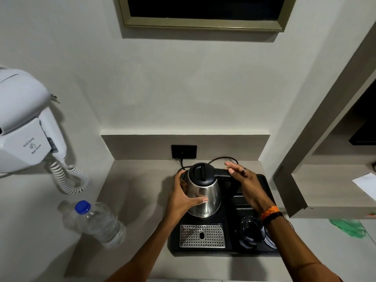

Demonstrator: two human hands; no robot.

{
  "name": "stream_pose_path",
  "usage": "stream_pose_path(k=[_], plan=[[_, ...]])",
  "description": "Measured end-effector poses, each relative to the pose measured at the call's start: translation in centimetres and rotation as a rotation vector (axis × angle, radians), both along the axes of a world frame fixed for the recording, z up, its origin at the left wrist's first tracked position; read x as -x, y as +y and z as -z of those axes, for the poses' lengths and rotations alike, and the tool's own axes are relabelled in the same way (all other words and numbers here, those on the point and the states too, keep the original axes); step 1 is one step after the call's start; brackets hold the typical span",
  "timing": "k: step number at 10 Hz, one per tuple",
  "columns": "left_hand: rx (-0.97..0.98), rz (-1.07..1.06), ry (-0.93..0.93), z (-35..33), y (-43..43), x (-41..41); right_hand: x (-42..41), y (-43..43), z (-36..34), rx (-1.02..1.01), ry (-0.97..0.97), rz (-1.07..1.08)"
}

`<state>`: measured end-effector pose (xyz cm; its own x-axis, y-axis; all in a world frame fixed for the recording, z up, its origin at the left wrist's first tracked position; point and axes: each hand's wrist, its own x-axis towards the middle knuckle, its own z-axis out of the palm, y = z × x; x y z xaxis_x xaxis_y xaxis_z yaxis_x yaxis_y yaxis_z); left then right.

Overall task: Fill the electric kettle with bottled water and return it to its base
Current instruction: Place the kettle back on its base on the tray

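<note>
A steel electric kettle [205, 192] with a black lid and black handle stands on its base in a black tray [266, 181]. My left hand [183, 195] wraps around the kettle's left side, thumb across the front. My right hand [242, 180] lies over the black handle with fingers spread and only loosely curled. A clear water bottle [95, 221] with a blue cap stands on the counter well to the left, capped and untouched.
The tray also carries a perforated metal drip grate [202, 236] and upturned glasses [253, 233]. The kettle's cord runs to a black wall socket [184, 151]. A white wall hair dryer [26, 127] with coiled cord hangs at left. Shelving [325, 190] juts out at right.
</note>
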<state>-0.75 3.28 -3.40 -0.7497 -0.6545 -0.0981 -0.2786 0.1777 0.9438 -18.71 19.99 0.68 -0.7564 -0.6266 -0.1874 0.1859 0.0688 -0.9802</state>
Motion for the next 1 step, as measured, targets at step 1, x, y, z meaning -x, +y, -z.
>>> stream_pose_path(k=[1], plan=[[0.062,0.015,-0.05,-1.16,0.03,-0.07,0.59,-0.25,-0.78,-0.015,-0.024,-0.011]])
